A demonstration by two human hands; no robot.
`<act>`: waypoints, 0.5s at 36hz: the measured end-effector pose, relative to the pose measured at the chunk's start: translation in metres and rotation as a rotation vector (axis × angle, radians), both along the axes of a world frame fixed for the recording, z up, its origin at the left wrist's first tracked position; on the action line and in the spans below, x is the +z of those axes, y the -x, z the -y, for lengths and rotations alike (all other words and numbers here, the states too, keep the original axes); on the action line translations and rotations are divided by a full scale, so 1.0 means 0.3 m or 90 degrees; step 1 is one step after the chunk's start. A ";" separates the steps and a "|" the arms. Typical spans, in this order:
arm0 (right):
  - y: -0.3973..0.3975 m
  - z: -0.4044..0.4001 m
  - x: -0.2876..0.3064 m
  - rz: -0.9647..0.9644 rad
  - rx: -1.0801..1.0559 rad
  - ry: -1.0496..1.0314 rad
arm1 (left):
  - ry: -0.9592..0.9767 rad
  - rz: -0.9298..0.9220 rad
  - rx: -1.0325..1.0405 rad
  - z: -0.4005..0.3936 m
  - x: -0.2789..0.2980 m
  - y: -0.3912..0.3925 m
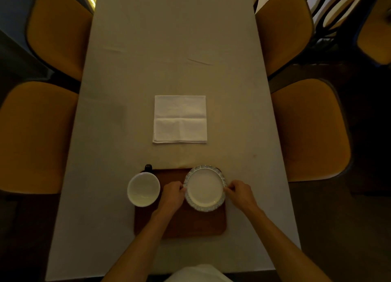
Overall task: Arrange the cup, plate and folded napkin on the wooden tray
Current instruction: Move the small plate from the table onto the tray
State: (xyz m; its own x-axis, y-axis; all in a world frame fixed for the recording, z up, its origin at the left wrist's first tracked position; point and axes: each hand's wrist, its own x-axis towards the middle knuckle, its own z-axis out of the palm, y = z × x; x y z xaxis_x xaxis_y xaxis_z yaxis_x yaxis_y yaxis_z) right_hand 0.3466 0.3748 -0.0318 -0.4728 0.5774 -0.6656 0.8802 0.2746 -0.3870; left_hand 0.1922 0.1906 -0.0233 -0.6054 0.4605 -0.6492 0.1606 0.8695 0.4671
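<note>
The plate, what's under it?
The plate sits over the far right part of the wooden tray, held at its rim by the left hand and right hand. Whatever lies directly beneath it is covered.

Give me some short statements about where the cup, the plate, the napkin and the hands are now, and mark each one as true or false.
1. Both hands grip the plate: the left hand at its left rim, the right hand at its right rim. True.
2. The folded napkin lies on the wooden tray. False: it lies on the table, beyond the tray.
3. The cup is at the tray's left edge, untouched. True.
4. The cup stands on the plate. False: they are side by side, apart.
</note>
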 end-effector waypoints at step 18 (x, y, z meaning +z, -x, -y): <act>0.001 0.001 0.013 -0.053 -0.008 -0.004 | -0.017 0.000 0.012 -0.001 -0.001 0.002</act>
State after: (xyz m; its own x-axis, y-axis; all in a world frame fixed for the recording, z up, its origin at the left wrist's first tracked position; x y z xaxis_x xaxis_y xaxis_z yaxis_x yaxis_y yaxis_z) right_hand 0.3462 0.3744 -0.0278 -0.5193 0.5876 -0.6205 0.8483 0.2668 -0.4573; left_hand 0.1916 0.1909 -0.0234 -0.6149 0.4661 -0.6362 0.1441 0.8595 0.4904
